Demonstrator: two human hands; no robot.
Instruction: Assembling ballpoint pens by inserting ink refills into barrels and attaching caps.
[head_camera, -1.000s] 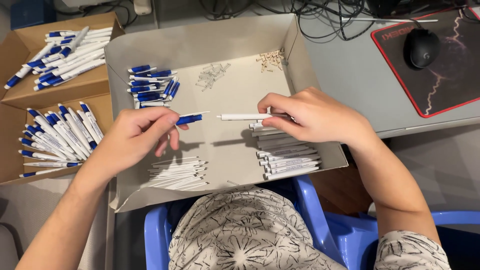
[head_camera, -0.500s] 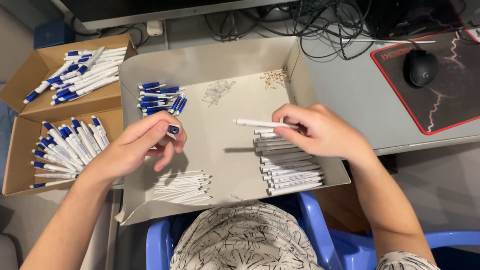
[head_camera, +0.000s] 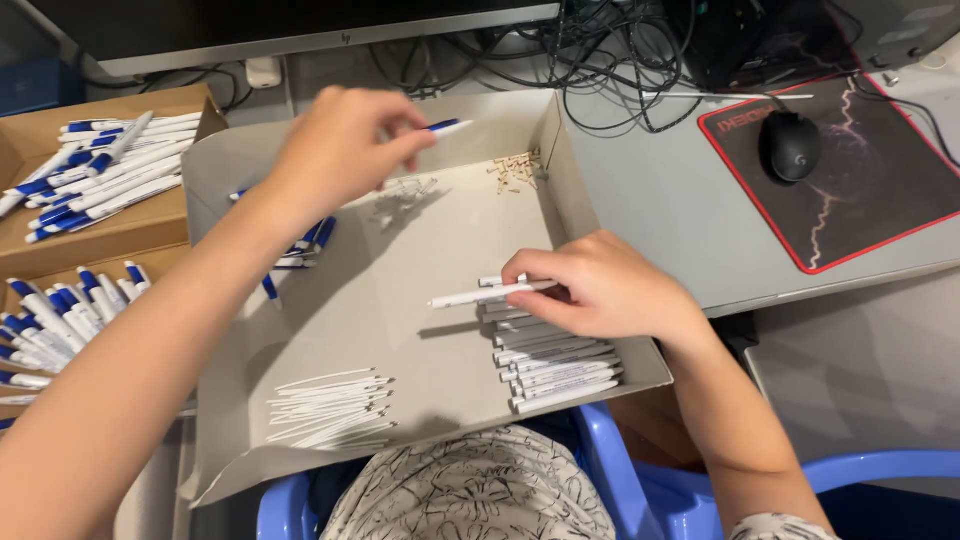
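Note:
My left hand (head_camera: 335, 150) is raised over the far part of the grey cardboard tray (head_camera: 400, 300), pinching a blue-and-white pen part (head_camera: 447, 126) above a small pile of springs (head_camera: 405, 190). My right hand (head_camera: 600, 290) holds a white pen barrel (head_camera: 480, 296) level over the stack of white barrels (head_camera: 550, 360) at the tray's right side. A pile of blue pen parts (head_camera: 305, 245) lies partly hidden under my left forearm. Thin white refills (head_camera: 330, 405) lie at the tray's near left.
Brown boxes of finished blue-and-white pens (head_camera: 90, 175) stand at the left. Small tan pieces (head_camera: 518, 170) lie at the tray's far right. A monitor base, tangled cables (head_camera: 600, 50), a black mouse (head_camera: 792, 145) on a red-edged mat and a blue chair (head_camera: 620, 480) surround the tray.
My left hand has moved from the tray's left side up and away to the springs, carrying the blue part. My right hand has kept the white barrel and stayed over the stack.

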